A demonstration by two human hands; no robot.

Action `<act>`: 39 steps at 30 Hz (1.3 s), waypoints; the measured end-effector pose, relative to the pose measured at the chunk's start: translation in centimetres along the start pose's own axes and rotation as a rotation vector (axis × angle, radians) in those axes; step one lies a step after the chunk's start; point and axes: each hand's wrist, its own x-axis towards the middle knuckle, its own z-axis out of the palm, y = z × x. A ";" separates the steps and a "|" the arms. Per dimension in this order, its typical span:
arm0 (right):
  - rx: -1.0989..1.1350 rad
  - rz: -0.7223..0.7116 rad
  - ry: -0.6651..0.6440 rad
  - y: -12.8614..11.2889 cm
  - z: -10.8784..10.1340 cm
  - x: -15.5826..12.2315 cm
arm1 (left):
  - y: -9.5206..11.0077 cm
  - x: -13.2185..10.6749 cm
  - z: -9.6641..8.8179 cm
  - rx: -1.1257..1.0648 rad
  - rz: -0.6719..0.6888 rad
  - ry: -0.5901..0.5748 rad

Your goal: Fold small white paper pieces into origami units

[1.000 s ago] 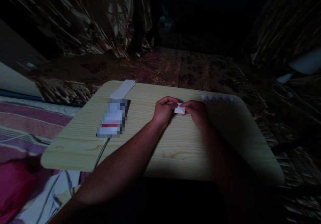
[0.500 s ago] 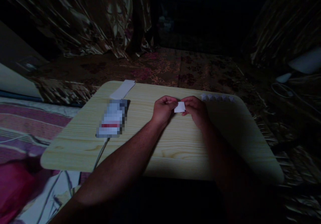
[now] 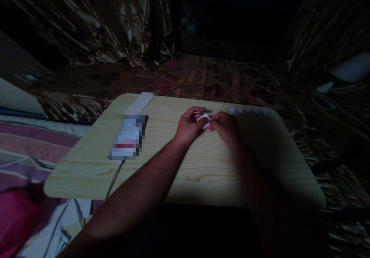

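Observation:
A small white piece of paper [image 3: 205, 119], seemingly folded, is held between my two hands above the table. My left hand [image 3: 190, 124] is closed on its left side, the thumb lying over the paper and the index finger raised and slightly blurred. My right hand [image 3: 225, 127] pinches its right corner between thumb and finger. Just beyond my right hand, several small pale folded paper pieces [image 3: 250, 112] stand in a row near the table's far edge. Part of the held paper is hidden by my fingers.
The light wooden table [image 3: 162, 173] has rounded corners. On its left lie a stack of white paper strips [image 3: 139, 103] and a blurred-out phone-like device [image 3: 127, 138] with a cable [image 3: 115, 179]. A striped bed cover [image 3: 34, 146] is at left, a lamp [image 3: 351, 69] at far right.
The paper has turned from lying square to a tilted, diamond-like position. My left index finger has lifted, and my right fingers have closed on the paper's corner.

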 end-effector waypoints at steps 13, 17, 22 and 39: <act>0.176 0.004 0.044 -0.4 0.3 0.0 | -0.2 0.2 -0.3 0.095 0.029 0.112; 0.187 0.014 0.013 -0.4 0.4 0.0 | -0.4 0.2 -0.3 0.078 0.053 0.128; 0.183 0.000 0.029 -0.1 0.6 -0.1 | -0.5 0.2 -0.2 0.066 0.063 0.147; 0.115 0.056 0.069 -0.3 0.9 -0.2 | -0.7 0.2 -0.1 0.113 0.082 0.152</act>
